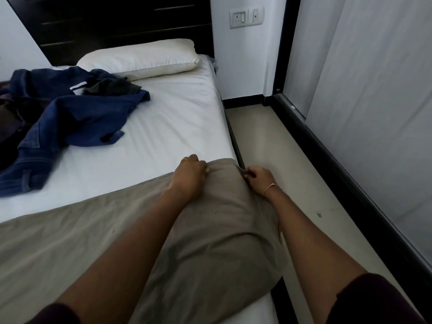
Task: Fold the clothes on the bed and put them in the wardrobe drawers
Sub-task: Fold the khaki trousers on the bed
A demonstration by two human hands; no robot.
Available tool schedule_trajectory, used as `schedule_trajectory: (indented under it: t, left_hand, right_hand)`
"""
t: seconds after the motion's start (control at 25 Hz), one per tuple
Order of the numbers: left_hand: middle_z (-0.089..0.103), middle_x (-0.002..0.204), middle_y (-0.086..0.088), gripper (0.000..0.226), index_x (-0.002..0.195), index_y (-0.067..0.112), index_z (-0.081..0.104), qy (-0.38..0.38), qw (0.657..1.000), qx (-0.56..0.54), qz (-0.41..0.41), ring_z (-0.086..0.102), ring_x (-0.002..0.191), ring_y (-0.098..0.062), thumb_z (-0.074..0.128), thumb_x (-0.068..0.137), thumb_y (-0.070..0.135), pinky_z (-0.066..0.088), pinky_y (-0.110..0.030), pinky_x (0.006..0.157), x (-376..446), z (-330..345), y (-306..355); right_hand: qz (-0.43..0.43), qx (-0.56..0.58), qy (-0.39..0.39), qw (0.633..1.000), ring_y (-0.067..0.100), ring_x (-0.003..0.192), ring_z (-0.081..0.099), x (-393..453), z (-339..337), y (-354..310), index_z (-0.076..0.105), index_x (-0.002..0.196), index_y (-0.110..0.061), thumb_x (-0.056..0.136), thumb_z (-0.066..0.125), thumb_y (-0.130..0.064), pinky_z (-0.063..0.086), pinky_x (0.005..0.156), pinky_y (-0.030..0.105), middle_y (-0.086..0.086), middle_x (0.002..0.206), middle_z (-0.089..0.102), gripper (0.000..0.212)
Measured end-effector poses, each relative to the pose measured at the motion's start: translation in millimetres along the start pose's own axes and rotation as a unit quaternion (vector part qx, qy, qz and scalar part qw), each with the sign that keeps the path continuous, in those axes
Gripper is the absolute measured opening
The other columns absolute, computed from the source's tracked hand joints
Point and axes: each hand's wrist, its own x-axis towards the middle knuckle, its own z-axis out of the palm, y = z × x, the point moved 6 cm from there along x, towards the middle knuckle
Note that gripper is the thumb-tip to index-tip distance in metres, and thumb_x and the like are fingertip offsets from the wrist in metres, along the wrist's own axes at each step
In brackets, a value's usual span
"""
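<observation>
Khaki garment (210,230): near bed (163,118) edge; left hand (189,176) and right hand (259,181) pinch its far end, squaring a fold.

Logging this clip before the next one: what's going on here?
A person is leaning over a bed, both hands at the far end of a khaki garment spread along the bed's right edge. The left hand and the right hand each grip that end with curled fingers. A heap of unfolded clothes, mostly blue denim, lies further up the bed near a white pillow. Nothing visible looks folded yet.
</observation>
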Motion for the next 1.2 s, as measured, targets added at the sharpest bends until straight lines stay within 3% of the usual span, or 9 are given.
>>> schedule_trajectory:
  t: [0.24, 0.36, 0.48, 0.6, 0.68, 0.8, 0.96, 1.04, 1.2]
  left_hand:
    - [0.061, 0.099, -0.017, 0.026, 0.107, 0.004, 0.05, 0.054, 0.998, 0.001, -0.032, 0.056, 0.088, -0.038, 0.03, 0.101, 0.021, 0.033, -0.034, 0.068, 2, -18, -6]
    - [0.063, 0.104, -0.018, 0.026, 0.112, 0.004, 0.049, 0.042, 0.996, -0.023, -0.081, 0.056, 0.092, -0.037, 0.032, 0.101, 0.02, 0.034, -0.034, 0.07, 7, -17, -14]
    - [0.057, 0.117, -0.014, 0.03, 0.123, 0.007, 0.051, 0.051, 0.997, 0.005, -0.051, 0.054, 0.104, -0.034, 0.042, 0.097, 0.019, 0.039, -0.037, 0.081, 1, -16, -11]
    - [0.062, 0.096, -0.016, 0.033, 0.094, 0.003, 0.065, 0.117, 0.992, 0.048, 0.017, 0.061, 0.09, -0.036, 0.04, 0.086, 0.023, 0.047, -0.041, 0.082, -21, -22, -2]
    - [0.064, 0.098, -0.015, 0.043, 0.091, 0.004, 0.067, 0.085, 0.995, 0.042, 0.027, 0.061, 0.101, -0.038, 0.032, 0.085, 0.03, 0.045, -0.047, 0.091, -41, -19, 0]
    - [0.058, 0.126, -0.014, 0.063, 0.114, 0.007, 0.065, 0.03, 1.0, -0.006, -0.002, 0.046, 0.127, -0.036, 0.02, 0.086, 0.043, 0.03, -0.049, 0.108, -77, -26, -2]
    - [0.06, 0.125, -0.018, 0.074, 0.115, 0.006, 0.066, -0.02, 1.0, 0.016, 0.015, 0.053, 0.12, -0.038, 0.018, 0.092, 0.057, 0.037, -0.054, 0.1, -136, -18, -7]
    - [0.05, 0.137, -0.016, 0.104, 0.129, 0.008, 0.056, -0.06, 0.998, -0.003, -0.006, 0.043, 0.131, -0.036, -0.006, 0.08, 0.076, 0.027, -0.051, 0.108, -165, -15, -15]
    - [-0.004, 0.159, -0.003, 0.144, 0.151, 0.025, 0.007, -0.157, 0.986, 0.019, -0.044, -0.004, 0.146, -0.024, -0.037, 0.029, 0.086, -0.001, -0.043, 0.116, -200, -6, -27]
  right_hand:
    - [0.027, -0.081, 0.191, 0.978, 0.04, 0.097, 0.056, -11, -56, -52, 0.052, 0.112, -0.002, 0.094, 0.035, 0.0, 0.04, 0.075, 0.037, 0.017, 0.125, 0.043, 0.025]
    - [0.072, 0.004, 0.129, 0.989, 0.042, 0.105, 0.055, -4, -39, -55, 0.045, 0.123, 0.0, 0.094, 0.038, 0.002, 0.042, 0.086, 0.039, 0.018, 0.135, 0.034, 0.03]
    - [0.141, 0.115, 0.043, 0.982, 0.039, 0.122, 0.044, -15, -12, -37, 0.028, 0.142, -0.006, 0.1, 0.037, -0.024, 0.035, 0.1, 0.037, 0.018, 0.149, 0.018, 0.047]
    - [0.194, 0.153, 0.02, 0.969, 0.034, 0.131, 0.036, -39, 9, -18, 0.027, 0.145, -0.013, 0.098, 0.029, -0.049, 0.028, 0.109, 0.044, 0.015, 0.151, 0.018, 0.059]
    - [0.212, 0.162, 0.002, 0.964, 0.033, 0.134, 0.033, -60, 19, -13, 0.028, 0.145, -0.016, 0.095, 0.026, -0.055, 0.024, 0.111, 0.05, 0.015, 0.151, 0.018, 0.063]
    - [0.224, 0.169, -0.019, 0.96, 0.034, 0.137, 0.029, -93, 23, -18, 0.027, 0.146, -0.02, 0.095, 0.022, -0.057, 0.021, 0.112, 0.051, 0.015, 0.152, 0.017, 0.063]
    - [0.256, 0.189, -0.046, 0.947, 0.032, 0.135, 0.033, -135, 27, -21, 0.032, 0.144, -0.011, 0.095, 0.023, -0.058, 0.025, 0.111, 0.042, 0.018, 0.149, 0.029, 0.068]
    - [0.288, 0.204, -0.064, 0.933, 0.031, 0.133, 0.036, -160, 28, -20, 0.034, 0.142, -0.007, 0.094, 0.024, -0.061, 0.027, 0.108, 0.038, 0.017, 0.147, 0.034, 0.073]
    - [0.323, 0.228, -0.071, 0.916, 0.03, 0.132, 0.038, -200, 24, -22, 0.037, 0.14, -0.003, 0.09, 0.028, -0.067, 0.029, 0.108, 0.035, 0.017, 0.145, 0.038, 0.082]
